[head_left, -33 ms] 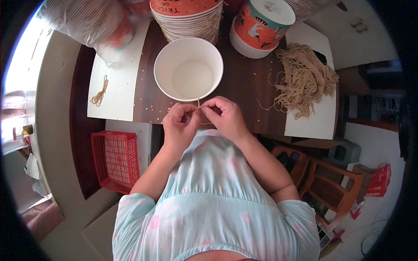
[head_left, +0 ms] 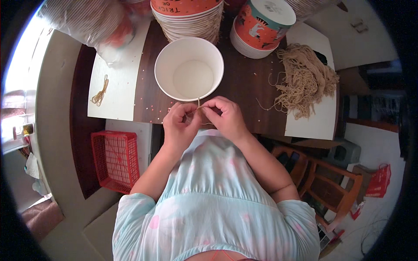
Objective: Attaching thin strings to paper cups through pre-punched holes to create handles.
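- Thin tan cord [head_left: 199,102]: located at the near rim of the round white paper bucket [head_left: 193,78]; fingertips conceal most of it, and its looping is indistinct.
- Left hand [head_left: 181,124]: thumb and forefinger pinch the cord; other fingers curled.
- Right hand [head_left: 227,118]: thumb and forefinger pinch opposite; forearms converge.
- Orange-and-white paper bucket stack [head_left: 188,19]: cut off above.
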Demonstrator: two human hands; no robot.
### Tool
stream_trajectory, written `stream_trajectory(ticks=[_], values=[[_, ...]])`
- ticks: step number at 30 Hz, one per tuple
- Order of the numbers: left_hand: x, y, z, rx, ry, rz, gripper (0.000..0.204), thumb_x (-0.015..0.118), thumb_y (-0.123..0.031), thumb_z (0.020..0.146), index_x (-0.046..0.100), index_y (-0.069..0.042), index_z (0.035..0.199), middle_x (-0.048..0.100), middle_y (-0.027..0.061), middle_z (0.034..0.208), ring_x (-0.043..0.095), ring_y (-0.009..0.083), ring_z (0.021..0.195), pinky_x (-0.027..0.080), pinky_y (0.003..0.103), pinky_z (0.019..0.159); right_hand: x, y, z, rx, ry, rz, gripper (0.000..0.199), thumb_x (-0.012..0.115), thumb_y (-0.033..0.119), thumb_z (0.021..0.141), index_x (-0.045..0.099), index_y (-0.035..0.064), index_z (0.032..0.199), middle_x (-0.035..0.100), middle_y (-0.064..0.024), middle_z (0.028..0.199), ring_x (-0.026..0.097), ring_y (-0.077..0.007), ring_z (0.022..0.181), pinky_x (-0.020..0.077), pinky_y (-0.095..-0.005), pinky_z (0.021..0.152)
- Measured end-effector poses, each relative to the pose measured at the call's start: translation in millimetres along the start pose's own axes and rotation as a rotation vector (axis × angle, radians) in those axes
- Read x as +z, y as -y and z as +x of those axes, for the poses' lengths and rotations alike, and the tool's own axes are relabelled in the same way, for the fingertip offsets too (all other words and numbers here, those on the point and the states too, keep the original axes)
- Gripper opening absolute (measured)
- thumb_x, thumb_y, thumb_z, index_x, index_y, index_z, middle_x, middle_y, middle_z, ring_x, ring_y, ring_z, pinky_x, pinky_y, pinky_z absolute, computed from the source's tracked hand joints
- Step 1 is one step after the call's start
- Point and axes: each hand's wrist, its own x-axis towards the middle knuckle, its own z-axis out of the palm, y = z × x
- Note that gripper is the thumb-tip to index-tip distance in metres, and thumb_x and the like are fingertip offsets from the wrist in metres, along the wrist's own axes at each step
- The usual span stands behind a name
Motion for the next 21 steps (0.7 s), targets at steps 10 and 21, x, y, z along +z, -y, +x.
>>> stream_trajectory(ticks=[10,21], values=[[4,0,-5,-0.254,0.016,-0.124,0.012,0.067,-0.006,0.080,0.063,0.004,0.084,0.063,0.0051,0.077,0.060,0.0089,0.068,0.049,0.022,0.062,8,7,5,-0.348,-0.076,-0.475,0.014,0.059,0.004,0.079,0.065,0.0036,0.092,0.062,-0.0132,0.084,0.062,-0.0333,0.076,0.0504,-0.0400,0.066],[-3,-7,-3,-0.582,0.023,-0.630,0.017,0.064,-0.010,0.087,0.064,0.006,0.086,0.065,0.0055,0.078,0.060,0.0087,0.067,0.051,0.023,0.063,23,-1,-9,0.510,0.214,0.951,0.025,0.053,0.012,0.090,0.064,-0.0013,0.108,0.067,-0.0046,0.096,0.062,-0.0105,0.083,0.0488,-0.0233,0.075]])
